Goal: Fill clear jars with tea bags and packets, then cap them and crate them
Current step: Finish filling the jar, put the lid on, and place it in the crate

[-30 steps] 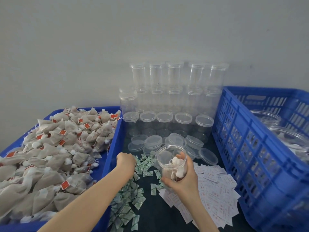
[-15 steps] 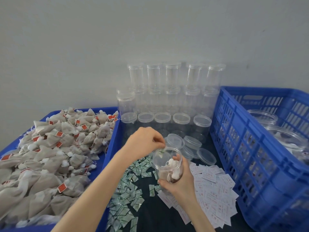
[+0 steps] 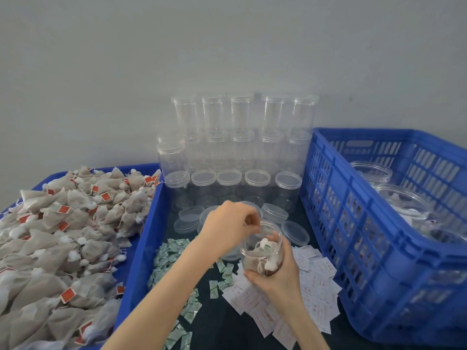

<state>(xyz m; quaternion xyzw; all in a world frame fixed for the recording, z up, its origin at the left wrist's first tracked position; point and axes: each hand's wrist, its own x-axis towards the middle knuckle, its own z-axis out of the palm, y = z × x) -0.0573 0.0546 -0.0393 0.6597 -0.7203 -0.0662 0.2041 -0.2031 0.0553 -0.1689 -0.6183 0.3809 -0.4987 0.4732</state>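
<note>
Right hand (image 3: 280, 271) grips a clear round plastic jar (image 3: 262, 251), lifted above the dark table, tea bags and a small green packet inside. Left hand (image 3: 227, 228) hovers at the jar mouth, fingertips pinched together, apparently empty; cannot tell for sure. Step looks like packet filling. Next probably a white red-printed paper packet (image 3: 313, 271), then a clear round lid (image 3: 295, 233), then the blue slatted plastic crate (image 3: 379, 248).

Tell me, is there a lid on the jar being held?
No, the jar in the right hand is open-topped, with the left hand over its mouth.
</note>
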